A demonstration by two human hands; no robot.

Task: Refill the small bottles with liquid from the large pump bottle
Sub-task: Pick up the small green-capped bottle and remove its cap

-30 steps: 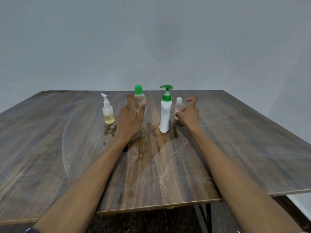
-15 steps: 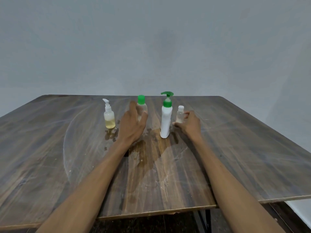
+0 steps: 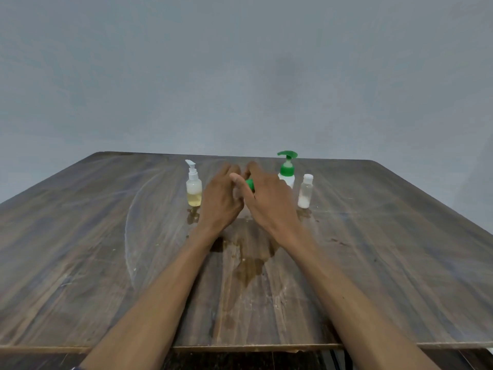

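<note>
Meeting in the middle of the counter [image 3: 373, 263], both hands were bunched around the green-capped small bottle [image 3: 250, 184], and only a sliver of its green cap peeked out between them. The left hand [image 3: 221, 198] sat on the bottle's left side, fingers reaching up and thumb pointing toward the cap, so it looked wrapped around the body, though the bottle itself was almost totally hidden. The right hand [image 3: 269, 201] came in from the other side with its fingers curled over the cap area; honestly I couldn't tell how firm either grip was.

Right behind the right hand stood the large pump bottle [image 3: 287, 172], white with a green pump head, upright and partly covered by the knuckles. Just beside it on the right was a small clear bottle [image 3: 305, 192] with a white cap and a bit of white stuff at the bottom. Off to the left of the left hand stood another small pump bottle [image 3: 194, 188], white pump, yellowish liquid filling the lower part.

A wet-looking dark patch [image 3: 250, 265] spread across the wood under the wrists.
</note>
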